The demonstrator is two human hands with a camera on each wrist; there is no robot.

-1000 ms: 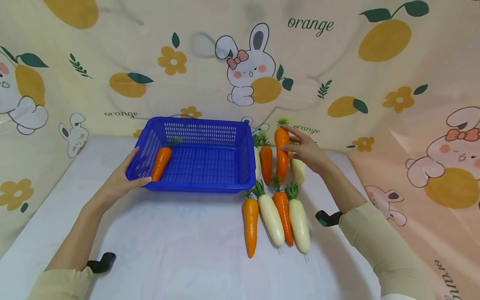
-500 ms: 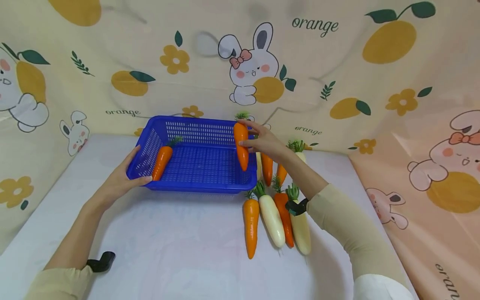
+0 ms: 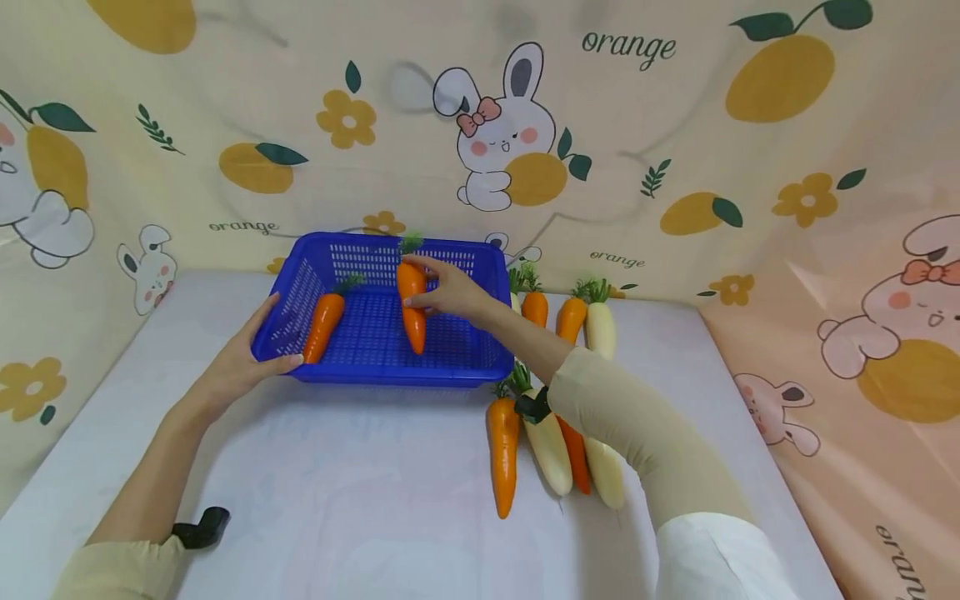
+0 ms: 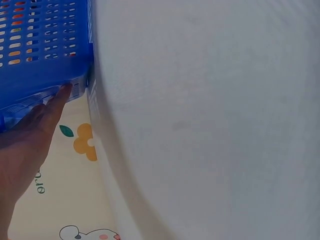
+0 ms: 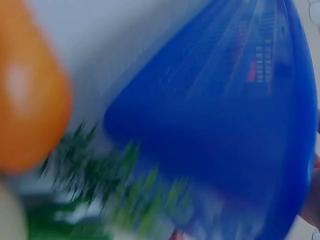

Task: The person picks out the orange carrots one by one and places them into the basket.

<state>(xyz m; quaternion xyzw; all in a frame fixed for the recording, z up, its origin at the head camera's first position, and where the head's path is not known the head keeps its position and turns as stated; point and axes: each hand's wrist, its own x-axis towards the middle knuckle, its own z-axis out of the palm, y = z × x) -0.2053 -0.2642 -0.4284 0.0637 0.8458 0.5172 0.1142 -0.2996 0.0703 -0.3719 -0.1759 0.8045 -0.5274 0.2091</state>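
In the head view, a blue plastic basket (image 3: 397, 372) with perforated walls stands on the table. My left hand (image 3: 232, 367) holds its left end, thumb on the near rim and fingers along the outer side. The left wrist view shows that hand's fingers (image 4: 55, 107) against the basket's outside. My right hand (image 3: 457, 292) pinches an orange carrot (image 3: 413, 308) with a leafy top, hanging tip down over the basket's middle. Another carrot (image 3: 324, 327) lies inside at the left. The right wrist view is blurred.
Right of the basket lie several carrots and white radishes in two rows: a carrot (image 3: 503, 458) and radish (image 3: 550, 454) nearer, a carrot (image 3: 572, 318) and radish (image 3: 601, 329) farther. My right forearm covers part of them. A patterned cloth (image 3: 405, 150) hangs behind the table.
My right hand has brought the carrot left from the far row, over the basket's right rim, to above its middle. The left hand and basket have stayed put.
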